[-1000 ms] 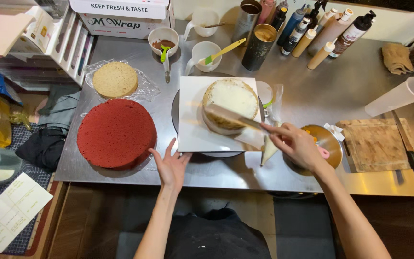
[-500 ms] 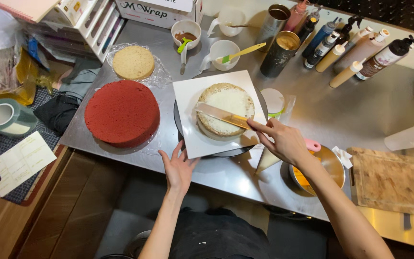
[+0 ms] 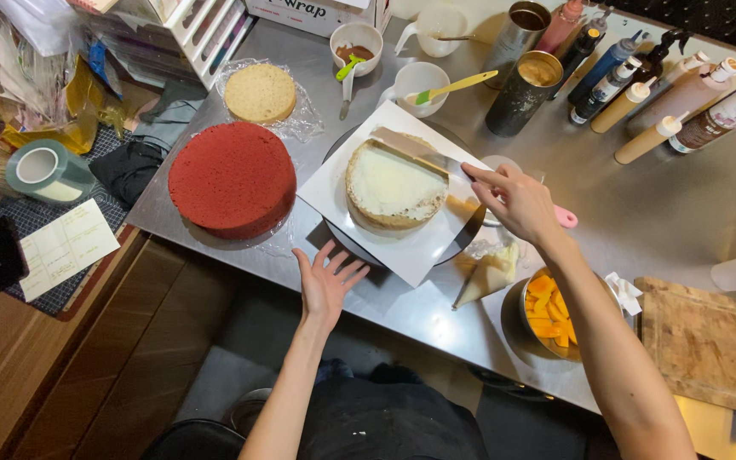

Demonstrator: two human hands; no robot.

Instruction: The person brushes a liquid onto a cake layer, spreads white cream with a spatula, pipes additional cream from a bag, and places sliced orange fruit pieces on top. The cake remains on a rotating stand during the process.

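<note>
Our left hand [image 3: 327, 285] lies flat and spread on the steel table [image 3: 692, 221], its grip wide open and empty. At 2 o'clock from it, our right hand [image 3: 514, 202] has its grip closed on a palette knife [image 3: 415, 150], blade flat on the cream-covered round cake [image 3: 396, 184]. At 9 o'clock of that cake sits a porous red sponge [image 3: 233, 177]. At 4 o'clock, a metal bowl [image 3: 547, 313] contains orange fruit pieces.

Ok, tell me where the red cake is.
In the head view, the red cake sits left of the white board, just below the small pale sponge.
</note>
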